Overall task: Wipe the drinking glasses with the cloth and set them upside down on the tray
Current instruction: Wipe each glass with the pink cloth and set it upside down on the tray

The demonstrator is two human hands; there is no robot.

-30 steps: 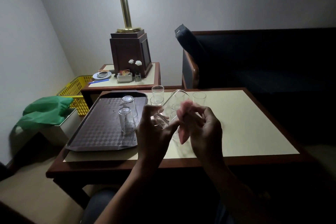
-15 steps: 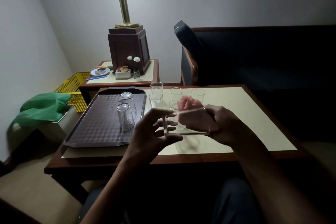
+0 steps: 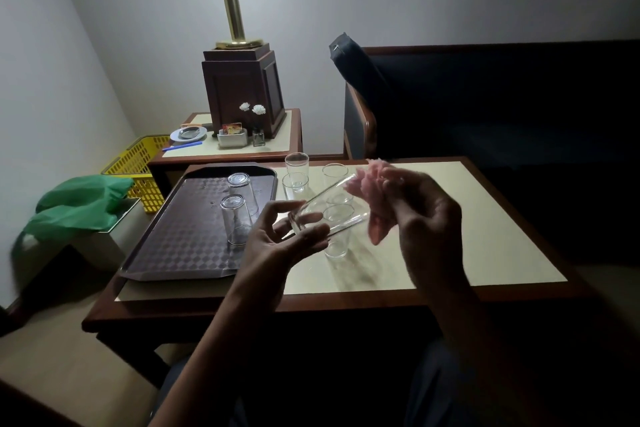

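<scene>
From the head view, the person's left hand grips a clear, straight-sided drinking glass by its thick base, thumb under and fingers curled over, with the glass tipped on its side above the cream-topped wooden table and its mouth facing the right hand. That hand is bunched around a soft pink cloth held at the rim; in this dim light I cannot tell whether the cloth is inside the mouth or only against it. The glass looks light but slick and breakable, so I would judge the base the safest hold, leaving the thin wall free for the limp cloth to mould around. Several more clear upright glasses wait just beyond, and two upturned glasses stand on the dark brown patterned tray at the left.
</scene>
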